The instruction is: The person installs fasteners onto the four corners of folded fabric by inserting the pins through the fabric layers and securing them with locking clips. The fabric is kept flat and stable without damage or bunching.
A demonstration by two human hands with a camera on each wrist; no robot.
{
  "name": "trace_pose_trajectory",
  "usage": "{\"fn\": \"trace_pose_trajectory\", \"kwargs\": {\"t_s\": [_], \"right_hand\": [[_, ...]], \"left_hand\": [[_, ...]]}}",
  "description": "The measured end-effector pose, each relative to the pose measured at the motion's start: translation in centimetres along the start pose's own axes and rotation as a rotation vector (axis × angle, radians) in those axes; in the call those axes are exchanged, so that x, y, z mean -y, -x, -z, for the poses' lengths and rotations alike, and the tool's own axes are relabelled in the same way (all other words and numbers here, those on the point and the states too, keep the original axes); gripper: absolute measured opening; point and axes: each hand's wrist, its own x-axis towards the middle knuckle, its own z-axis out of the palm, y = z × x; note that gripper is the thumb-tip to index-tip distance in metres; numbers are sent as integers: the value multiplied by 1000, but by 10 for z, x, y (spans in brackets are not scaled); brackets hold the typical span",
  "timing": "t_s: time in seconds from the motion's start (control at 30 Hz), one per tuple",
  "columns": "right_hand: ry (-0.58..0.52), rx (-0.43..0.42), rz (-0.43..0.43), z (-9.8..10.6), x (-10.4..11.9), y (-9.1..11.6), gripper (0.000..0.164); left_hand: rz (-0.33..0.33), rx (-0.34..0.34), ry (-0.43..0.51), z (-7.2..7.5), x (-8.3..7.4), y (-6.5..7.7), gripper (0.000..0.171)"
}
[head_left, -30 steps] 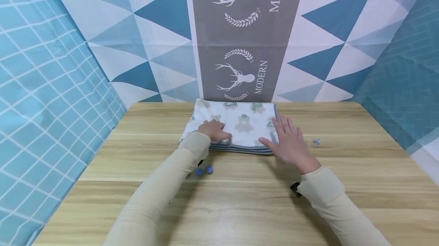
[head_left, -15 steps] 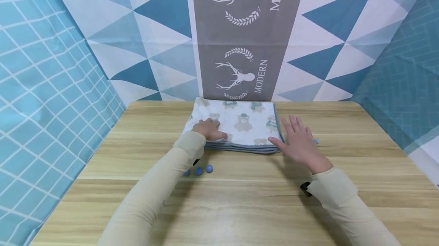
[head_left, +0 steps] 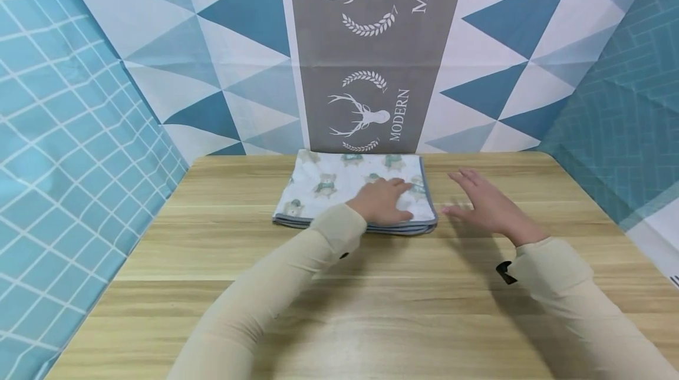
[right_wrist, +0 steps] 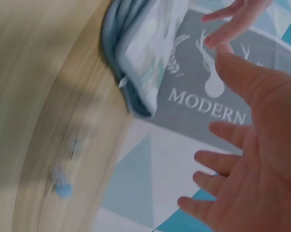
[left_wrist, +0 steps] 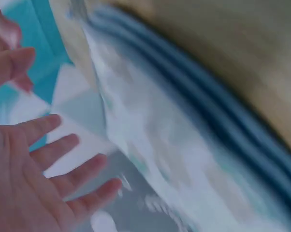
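A folded white baby blanket (head_left: 339,182) printed with bears and edged in blue-grey lies flat at the back of the table. Over its right half is my left hand (head_left: 383,200), fingers spread and holding nothing. In the left wrist view that hand (left_wrist: 34,179) appears apart from the blanket's blurred, layered edge (left_wrist: 198,92). Just beyond the right edge my right hand (head_left: 485,206) hovers above the wood, fingers extended and also holding nothing. The right wrist view shows its palm (right_wrist: 266,159) and the blanket's folded corner (right_wrist: 143,99).
A small light-blue ball-like piece (right_wrist: 63,188) and a smaller pale piece (right_wrist: 74,145) lie on the wood to the right of the blanket. A patterned backdrop (head_left: 244,73) rises behind the wooden table (head_left: 371,321), with blue sheets (head_left: 69,132) at the sides.
My left hand has moved right across the blanket, from its left part to its right half. The right hand has shifted farther right, away from the edge. The blue balls are now hidden from the head view.
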Motion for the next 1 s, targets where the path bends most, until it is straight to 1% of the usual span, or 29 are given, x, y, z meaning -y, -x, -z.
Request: {"fn": "trace_pose_trajectory", "kwargs": {"t_s": [0.1, 0.17, 0.23, 0.3, 0.43, 0.47, 0.6, 0.7, 0.77, 0.9, 1.0], "right_hand": [[-8, -6, 34, 3, -9, -2, 81], [-3, -21, 60, 4, -14, -3, 79], [3, -32, 75, 5, -18, -4, 76], [12, -25, 68, 6, -20, -5, 76], [29, 1, 46, 6, -22, -8, 71], [40, 12, 46, 6, -22, -9, 70], [92, 61, 68, 2, -28, -9, 67], [110, 94, 76, -2, -31, -9, 64], [108, 111, 72, -5, -32, -10, 57], [121, 135, 66, -8, -31, -12, 40], [144, 137, 59, -8, -31, -13, 33]], "left_hand": [[-7, 34, -22, -6, -23, -7, 67], [-17, 38, -41, -9, -35, -11, 65], [-24, 45, -71, -13, -44, -14, 62], [-21, 46, -115, -18, -50, -17, 60], [8, 42, -203, -31, -56, -22, 54], [18, 36, -216, -34, -58, -24, 53], [43, -5, -239, -41, -64, -32, 38], [51, -46, -239, -43, -67, -38, 25], [55, -61, -248, -44, -69, -40, 21], [76, -85, -238, -45, -68, -40, 19], [67, -122, -211, -45, -65, -38, 18]]}}
